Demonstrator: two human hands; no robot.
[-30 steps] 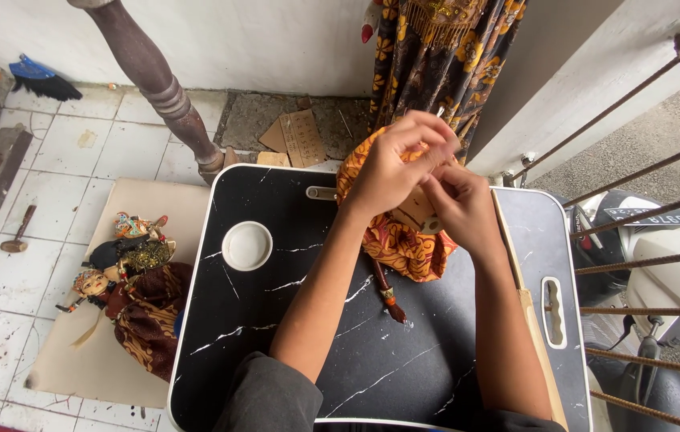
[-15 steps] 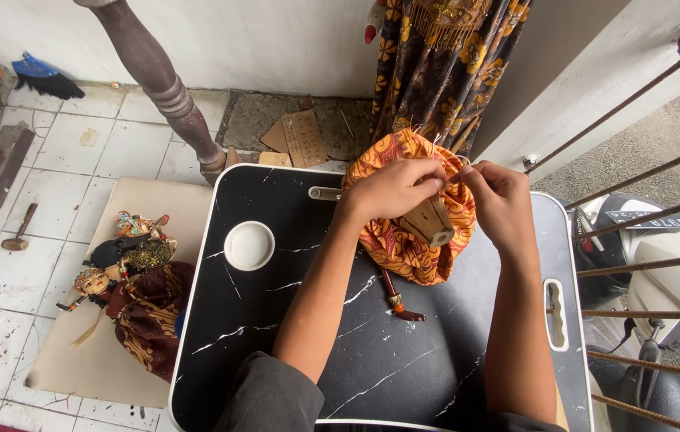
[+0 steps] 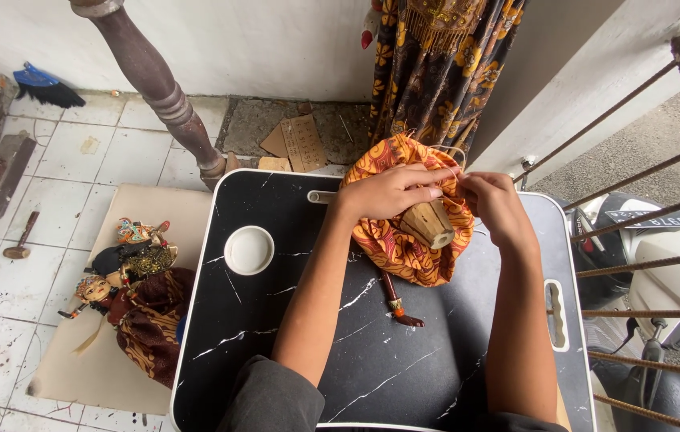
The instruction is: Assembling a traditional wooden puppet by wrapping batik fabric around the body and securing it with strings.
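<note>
Head view only: left hand draped over the orange patterned cloth, fingers closed on its top edge, right hand pinching the same gathered edge just beside it, so both hands together and clamped on fabric. Half a second back, spread wider across the cloth; now drawn in tight, looks like gathering around the wooden peg. Bundle sitting at the far edge of the black marble tabletop, thin stick poking out below. White cup off left, puppets lying on the floor.
</note>
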